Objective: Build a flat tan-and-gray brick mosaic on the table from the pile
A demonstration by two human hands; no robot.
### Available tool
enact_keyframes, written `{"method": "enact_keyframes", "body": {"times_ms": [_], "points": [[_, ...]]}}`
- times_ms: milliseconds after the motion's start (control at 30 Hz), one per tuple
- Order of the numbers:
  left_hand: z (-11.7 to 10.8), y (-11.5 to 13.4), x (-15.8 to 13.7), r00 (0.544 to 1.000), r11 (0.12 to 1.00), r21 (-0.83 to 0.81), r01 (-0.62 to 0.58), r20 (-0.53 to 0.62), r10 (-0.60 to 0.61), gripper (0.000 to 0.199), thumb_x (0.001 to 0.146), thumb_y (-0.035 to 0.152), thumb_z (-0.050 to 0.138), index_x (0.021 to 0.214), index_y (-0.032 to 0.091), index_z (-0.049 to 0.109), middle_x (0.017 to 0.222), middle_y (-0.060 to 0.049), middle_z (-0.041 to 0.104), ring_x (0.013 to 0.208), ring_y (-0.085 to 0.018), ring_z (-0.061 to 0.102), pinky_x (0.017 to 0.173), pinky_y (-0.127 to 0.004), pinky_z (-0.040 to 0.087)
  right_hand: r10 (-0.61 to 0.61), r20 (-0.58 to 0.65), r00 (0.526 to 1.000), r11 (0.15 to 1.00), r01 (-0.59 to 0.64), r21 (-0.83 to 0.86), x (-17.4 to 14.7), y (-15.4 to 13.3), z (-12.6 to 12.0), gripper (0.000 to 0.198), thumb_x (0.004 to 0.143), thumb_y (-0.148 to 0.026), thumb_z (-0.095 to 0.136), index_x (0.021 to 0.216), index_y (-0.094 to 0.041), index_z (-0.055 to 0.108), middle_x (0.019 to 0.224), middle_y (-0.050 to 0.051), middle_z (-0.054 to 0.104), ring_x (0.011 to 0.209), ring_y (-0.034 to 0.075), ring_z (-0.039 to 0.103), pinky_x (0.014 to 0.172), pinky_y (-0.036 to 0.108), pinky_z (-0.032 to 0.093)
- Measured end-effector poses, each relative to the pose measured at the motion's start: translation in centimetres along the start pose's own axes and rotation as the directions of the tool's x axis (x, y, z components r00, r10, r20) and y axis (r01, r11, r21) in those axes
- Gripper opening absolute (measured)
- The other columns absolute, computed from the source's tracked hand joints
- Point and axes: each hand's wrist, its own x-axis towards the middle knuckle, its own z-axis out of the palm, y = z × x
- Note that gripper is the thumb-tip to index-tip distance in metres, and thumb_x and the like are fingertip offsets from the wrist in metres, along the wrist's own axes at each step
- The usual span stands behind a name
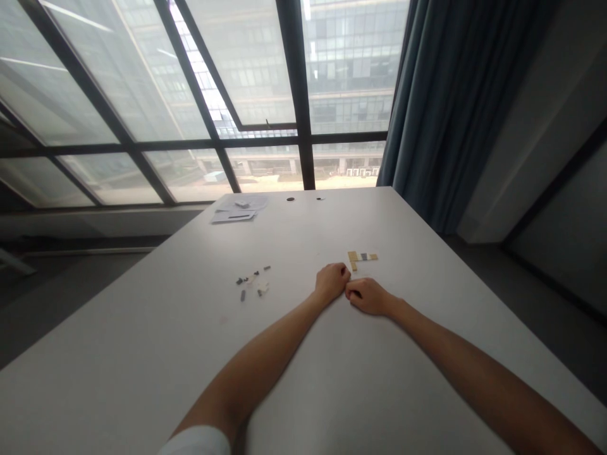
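Observation:
My left hand [332,280] and my right hand [367,296] rest close together on the white table, both with curled fingers. Whatever they may hold between them is hidden or too small to name. Just beyond them lies a flat arrangement of small tan pieces [353,256], with a dark grey piece [364,256] and pale ones in its row. Left of my left hand, several small loose pieces are scattered, among them a grey block [243,295], another grey block [267,268] and some white pieces [263,287].
Papers [234,215] with a small white object [241,204] on them lie at the table's far left. Two dark round spots [291,199] sit near the far edge. Windows stand behind the table [303,392], and a blue curtain [427,114] hangs at the right.

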Motion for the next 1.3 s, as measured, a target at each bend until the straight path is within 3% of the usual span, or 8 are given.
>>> {"method": "enact_keyframes", "body": {"times_ms": [433, 733, 1067, 1167, 1300], "points": [[-0.5, 0.3, 0.1, 0.999, 0.997, -0.052, 0.05, -0.003, -0.05, 0.029, 0.092, 0.033, 0.049, 0.092, 0.022, 0.076, 0.097, -0.01, 0.075, 0.089, -0.021, 0.066, 0.075, -0.028, 0.044, 0.01, 0.016, 1.0, 1.0, -0.01, 0.008, 0.0, 0.3, 0.1, 0.02, 0.081, -0.011, 0.051, 0.074, -0.019, 0.068, 0.074, 0.002, 0.07, 0.071, 0.016, 0.061, 0.072, 0.025, 0.041], [-1.4, -0.6, 0.3, 0.999, 0.993, -0.108, 0.045, 0.005, -0.045, 0.031, 0.089, 0.031, 0.049, 0.089, 0.018, 0.077, 0.088, -0.01, 0.075, 0.077, -0.018, 0.063, 0.07, -0.027, 0.043, 0.018, 0.024, 1.0, 1.0, -0.018, -0.001, 0.0, 0.2, 0.0, 0.02, 0.08, -0.01, 0.049, 0.073, -0.018, 0.067, 0.073, 0.002, 0.069, 0.068, 0.015, 0.057, 0.068, 0.024, 0.038], [-7.7, -2.2, 0.8, 0.994, 0.966, -0.258, -0.032, -0.111, 0.003, 0.032, 0.085, 0.03, 0.05, 0.084, 0.015, 0.078, 0.073, -0.005, 0.071, 0.066, -0.014, 0.057, 0.064, -0.025, 0.042, 0.008, 0.02, 1.0, 1.0, -0.009, 0.014, 0.1, -0.2, -0.3, 0.02, 0.078, -0.011, 0.048, 0.07, -0.018, 0.065, 0.07, 0.002, 0.066, 0.066, 0.015, 0.054, 0.066, 0.024, 0.036], [-10.1, -4.4, -0.1, 0.994, 0.966, -0.255, -0.038, -0.108, 0.011, 0.033, 0.084, 0.032, 0.05, 0.084, 0.015, 0.078, 0.069, -0.003, 0.069, 0.064, -0.014, 0.056, 0.063, -0.025, 0.042, 0.015, 0.022, 1.0, 1.0, -0.016, 0.012, 0.0, -0.2, -0.2, 0.02, 0.078, -0.012, 0.048, 0.069, -0.019, 0.065, 0.07, 0.001, 0.067, 0.066, 0.015, 0.055, 0.066, 0.024, 0.036], [-13.6, -9.2, -2.6, 0.993, 0.974, -0.225, -0.028, -0.114, 0.002, 0.035, 0.084, 0.038, 0.054, 0.085, 0.014, 0.078, 0.071, -0.004, 0.069, 0.069, -0.015, 0.057, 0.064, -0.024, 0.042, 0.025, 0.032, 0.999, 1.0, -0.025, 0.012, -0.1, 0.3, 0.0, 0.021, 0.08, -0.015, 0.046, 0.071, -0.019, 0.065, 0.072, 0.002, 0.068, 0.066, 0.016, 0.056, 0.066, 0.025, 0.037]]}}
